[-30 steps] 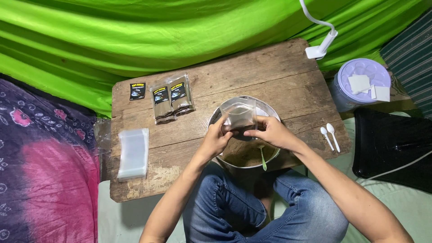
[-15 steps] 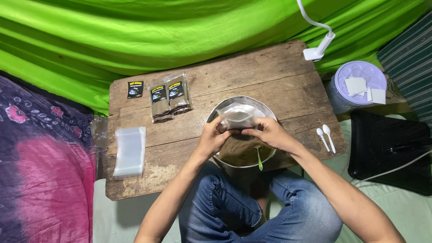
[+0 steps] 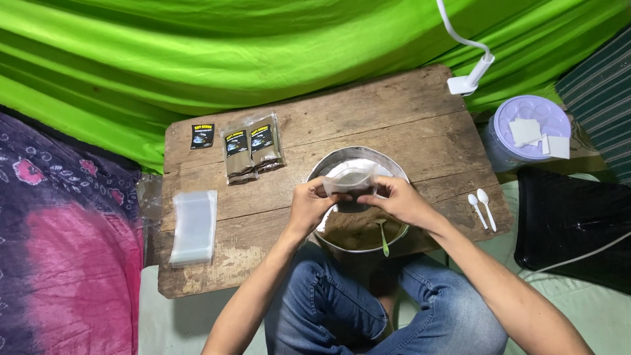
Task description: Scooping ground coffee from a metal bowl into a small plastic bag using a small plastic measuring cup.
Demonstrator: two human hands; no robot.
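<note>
Fingers of the left hand [image 3: 309, 205] are pinched shut on the left edge of a small clear plastic bag [image 3: 350, 180], and the fingers of the right hand [image 3: 401, 200] pinch its right edge in the same way, so the bag hangs stretched between the two hands just above a round metal bowl [image 3: 358, 197]. No finger is spread; thumb and forefinger on each side seem to meet through the plastic, though the bag's mouth is too small to tell whether it is parted or sealed.

Far to the left of the fingers, near the table's left edge, lies a stack of empty clear bags [image 3: 194, 227]. Up and to the left of them, toward the green cloth [image 3: 263, 59], a small dark label [image 3: 202, 136] and two filled packets [image 3: 253, 152] lie side by side on the wooden table [image 3: 407, 125]. Directly below the fingers the bowl holds brown powder [image 3: 355, 230], with a green spoon [image 3: 382, 236] resting in it beneath the right hand. Well to the right, two white spoons [image 3: 481, 209] lie near the table's edge, and beyond it stands a lilac lidded tub [image 3: 526, 128].

By the look of it, the step in hand is handling one bag over the powder; any next move would call for holding the mouth steady over the bowl.
</note>
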